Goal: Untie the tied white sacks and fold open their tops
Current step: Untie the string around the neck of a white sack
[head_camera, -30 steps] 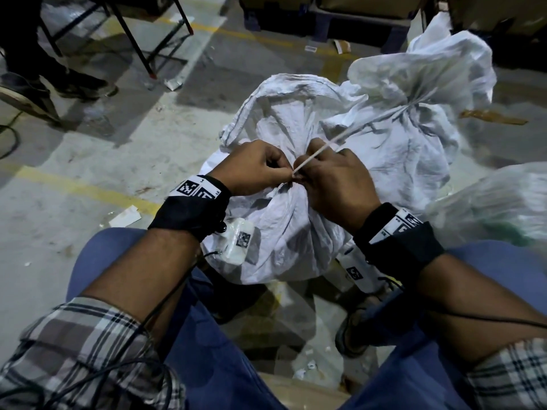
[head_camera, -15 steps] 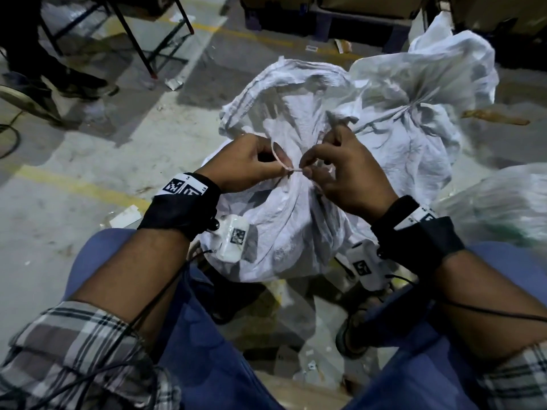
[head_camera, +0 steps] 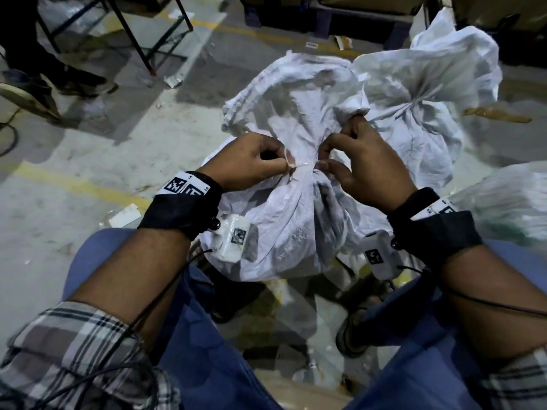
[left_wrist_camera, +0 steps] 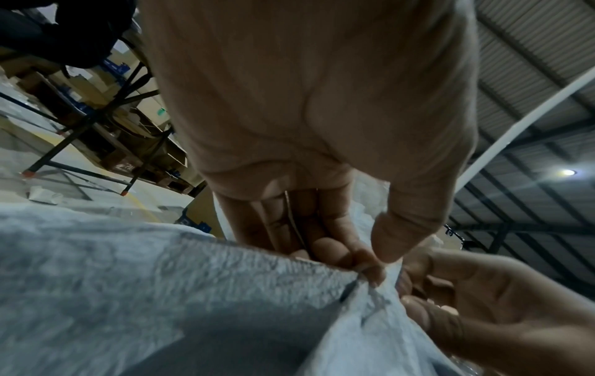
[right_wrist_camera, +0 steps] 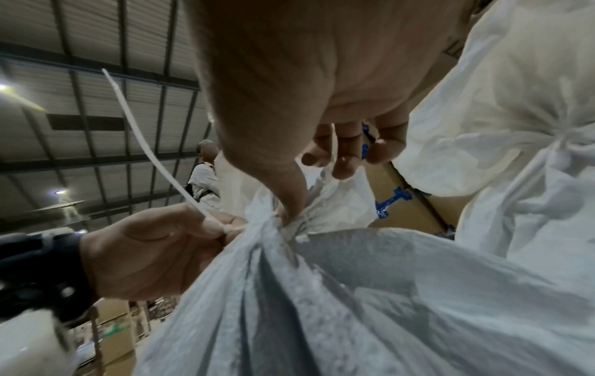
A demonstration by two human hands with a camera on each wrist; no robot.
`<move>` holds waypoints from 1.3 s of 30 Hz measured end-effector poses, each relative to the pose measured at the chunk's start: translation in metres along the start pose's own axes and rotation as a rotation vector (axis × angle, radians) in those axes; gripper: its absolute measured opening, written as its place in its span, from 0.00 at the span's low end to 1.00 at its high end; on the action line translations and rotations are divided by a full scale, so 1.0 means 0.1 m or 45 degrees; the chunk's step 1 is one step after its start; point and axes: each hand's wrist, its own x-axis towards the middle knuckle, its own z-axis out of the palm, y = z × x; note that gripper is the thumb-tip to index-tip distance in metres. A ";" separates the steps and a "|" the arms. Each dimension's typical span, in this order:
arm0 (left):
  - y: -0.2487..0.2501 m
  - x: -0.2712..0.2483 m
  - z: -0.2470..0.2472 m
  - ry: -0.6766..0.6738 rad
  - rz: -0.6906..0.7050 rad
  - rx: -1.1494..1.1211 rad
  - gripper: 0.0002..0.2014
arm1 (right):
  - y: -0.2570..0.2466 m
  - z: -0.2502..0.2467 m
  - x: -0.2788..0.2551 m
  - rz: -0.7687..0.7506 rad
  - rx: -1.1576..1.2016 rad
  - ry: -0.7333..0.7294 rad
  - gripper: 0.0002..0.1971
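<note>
A white woven sack (head_camera: 296, 232) stands between my knees, its neck gathered by a white zip tie (head_camera: 303, 164). My left hand (head_camera: 284, 164) pinches the tie's head at the left of the neck. In the right wrist view the tie's tail (right_wrist_camera: 151, 147) sticks up from that left hand (right_wrist_camera: 154, 249). My right hand (head_camera: 324, 161) pinches the tie on the neck's right side, and its thumb (right_wrist_camera: 291, 201) digs into the gathered cloth. The left wrist view shows my left fingertips (left_wrist_camera: 373, 267) at the neck, with the right hand (left_wrist_camera: 476, 313) opposite. The sack's loose top (head_camera: 296, 93) fans out above the tie.
A second tied white sack (head_camera: 423, 93) stands just behind on the right, a third sack (head_camera: 509, 202) at the right edge. A black metal stand (head_camera: 139, 45) and another person's feet (head_camera: 35, 93) are at the far left. Paper scraps (head_camera: 124, 216) lie on the concrete floor.
A second ago my right hand pulled the tie's tail taut up to the right. The tail now sits in my left hand, and both hands pinch the tie at the neck, slightly apart.
</note>
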 end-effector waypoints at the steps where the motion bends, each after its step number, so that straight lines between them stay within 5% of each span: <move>1: 0.00 0.00 0.01 0.010 0.009 -0.010 0.21 | -0.01 -0.01 -0.01 0.011 0.007 0.026 0.08; 8: 0.02 0.00 0.02 0.033 0.066 -0.197 0.02 | -0.33 0.07 -0.08 -0.026 0.194 0.084 0.09; 13: 0.05 -0.02 0.00 -0.005 0.055 -0.189 0.09 | -0.30 0.02 -0.04 -0.079 0.213 0.035 0.09; 18: 0.06 0.00 -0.02 -0.046 0.024 -0.081 0.09 | -0.17 0.03 -0.03 -0.232 -0.147 -0.034 0.08; 22: 0.00 0.01 -0.06 0.010 -0.036 -0.087 0.11 | 0.03 0.00 -0.03 -0.149 -0.249 -0.036 0.11; 30: 0.04 0.00 -0.04 0.027 0.053 -0.219 0.17 | -0.25 0.05 -0.11 -0.132 0.052 0.192 0.09; 39: 0.04 0.00 -0.03 0.015 0.053 -0.227 0.10 | -0.28 0.06 -0.07 -0.092 0.138 0.068 0.12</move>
